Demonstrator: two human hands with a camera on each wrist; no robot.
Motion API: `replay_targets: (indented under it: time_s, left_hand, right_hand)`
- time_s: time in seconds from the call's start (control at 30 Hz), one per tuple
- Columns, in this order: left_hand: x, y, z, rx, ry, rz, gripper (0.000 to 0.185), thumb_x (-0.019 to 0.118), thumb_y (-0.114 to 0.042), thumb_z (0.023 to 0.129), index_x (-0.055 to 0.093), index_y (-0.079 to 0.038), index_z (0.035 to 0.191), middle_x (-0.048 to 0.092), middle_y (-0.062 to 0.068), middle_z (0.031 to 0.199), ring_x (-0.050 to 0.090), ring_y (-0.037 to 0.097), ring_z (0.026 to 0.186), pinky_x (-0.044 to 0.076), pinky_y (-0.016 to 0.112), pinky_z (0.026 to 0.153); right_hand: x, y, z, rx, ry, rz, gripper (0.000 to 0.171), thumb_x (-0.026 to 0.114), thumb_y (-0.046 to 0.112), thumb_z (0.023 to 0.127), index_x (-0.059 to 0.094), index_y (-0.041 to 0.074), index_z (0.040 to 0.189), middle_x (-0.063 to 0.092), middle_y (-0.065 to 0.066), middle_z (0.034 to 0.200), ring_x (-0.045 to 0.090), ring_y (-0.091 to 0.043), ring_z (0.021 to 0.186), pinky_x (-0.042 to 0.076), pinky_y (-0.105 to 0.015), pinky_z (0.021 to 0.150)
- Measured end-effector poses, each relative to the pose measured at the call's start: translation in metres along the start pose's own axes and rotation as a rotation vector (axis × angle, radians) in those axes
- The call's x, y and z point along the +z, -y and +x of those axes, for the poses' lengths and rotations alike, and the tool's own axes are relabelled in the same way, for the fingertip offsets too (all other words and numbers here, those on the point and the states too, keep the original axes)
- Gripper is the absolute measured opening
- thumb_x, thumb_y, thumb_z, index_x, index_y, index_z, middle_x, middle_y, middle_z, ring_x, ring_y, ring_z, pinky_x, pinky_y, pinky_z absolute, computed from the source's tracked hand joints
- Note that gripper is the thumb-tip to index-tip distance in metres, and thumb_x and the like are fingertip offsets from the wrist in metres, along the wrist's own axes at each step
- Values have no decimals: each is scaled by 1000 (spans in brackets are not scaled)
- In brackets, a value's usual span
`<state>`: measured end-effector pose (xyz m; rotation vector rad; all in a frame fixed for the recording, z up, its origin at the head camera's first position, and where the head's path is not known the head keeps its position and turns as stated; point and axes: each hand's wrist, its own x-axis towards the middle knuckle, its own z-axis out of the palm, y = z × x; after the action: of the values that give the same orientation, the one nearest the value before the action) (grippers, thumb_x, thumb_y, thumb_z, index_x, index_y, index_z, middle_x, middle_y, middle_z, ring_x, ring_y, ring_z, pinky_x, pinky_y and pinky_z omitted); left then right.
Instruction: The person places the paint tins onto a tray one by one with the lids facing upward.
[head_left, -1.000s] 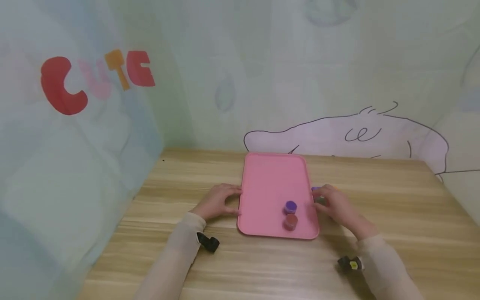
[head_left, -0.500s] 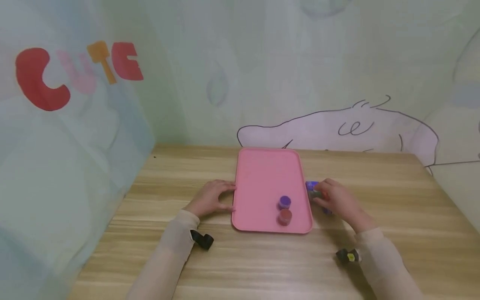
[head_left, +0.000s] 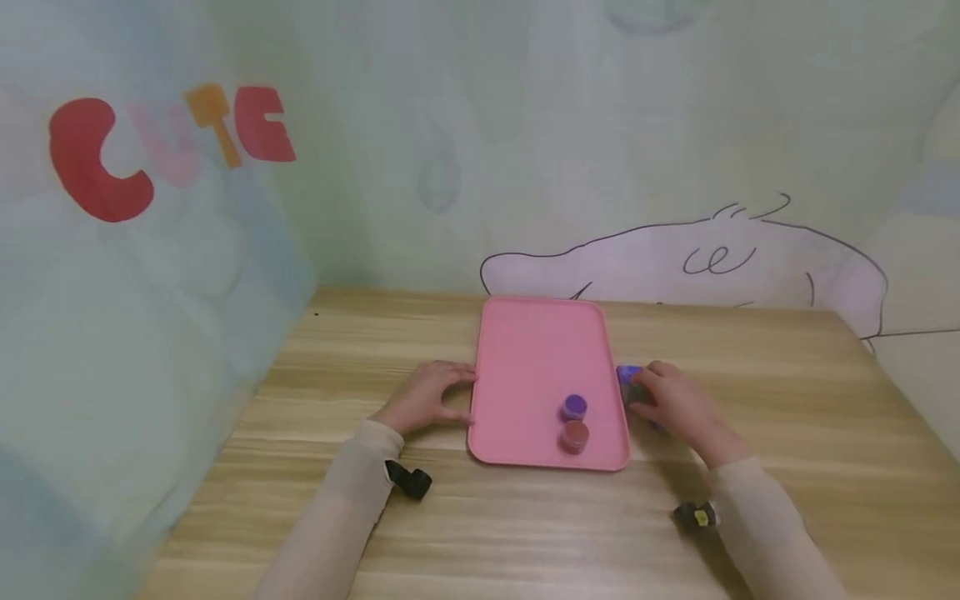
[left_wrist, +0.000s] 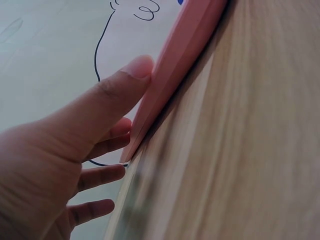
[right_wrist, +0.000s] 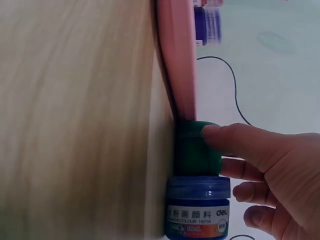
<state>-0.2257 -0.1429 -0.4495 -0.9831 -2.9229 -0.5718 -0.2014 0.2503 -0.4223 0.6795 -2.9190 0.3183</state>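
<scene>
Pink rectangular tray [head_left: 540, 350] on wood-grain table [head_left: 450, 533]. L hand [head_left: 426, 398]: thumb & fingers wide, at tray's L edge. R hand [head_left: 678, 408]: pinching green round jar [right_wrist: 196, 155], just off R edge, next to blue-lidded paint jar [right_wrist: 197, 207]. Purple-topped jar [head_left: 574, 407] + red-brown-topped jar [head_left: 574, 436] on tray, near R corner.

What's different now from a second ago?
The right hand has shifted slightly to the right, away from the pink tray, so more of the blue jar shows. Whether its hold on the green jar changed isn't clear. The left hand stays at the tray's left edge; the tray and its purple jar and reddish jar stay put.
</scene>
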Motion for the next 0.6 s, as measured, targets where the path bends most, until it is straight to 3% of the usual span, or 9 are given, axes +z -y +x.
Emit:
replay_targets:
  time_s: [0.3, 0.6]
  left_hand:
    - [3, -1, 9, 5, -16, -6, 69, 77, -47, 75, 60, -10, 131, 57, 6, 138, 51, 26, 130, 36, 46, 115]
    - [6, -2, 13, -10, 20, -5, 69, 76, -48, 77, 58, -11, 133, 55, 6, 141, 49, 25, 133, 34, 45, 116]
  right_hand:
    - [5, -7, 6, -48, -3, -60, 32, 81, 15, 75, 66, 2, 101, 58, -11, 91, 55, -22, 80, 55, -40, 69]
    - [10, -10, 10, -106, -43, -147, 34, 83, 14, 71, 62, 2, 94, 55, -10, 84, 53, -23, 76, 52, -40, 62]
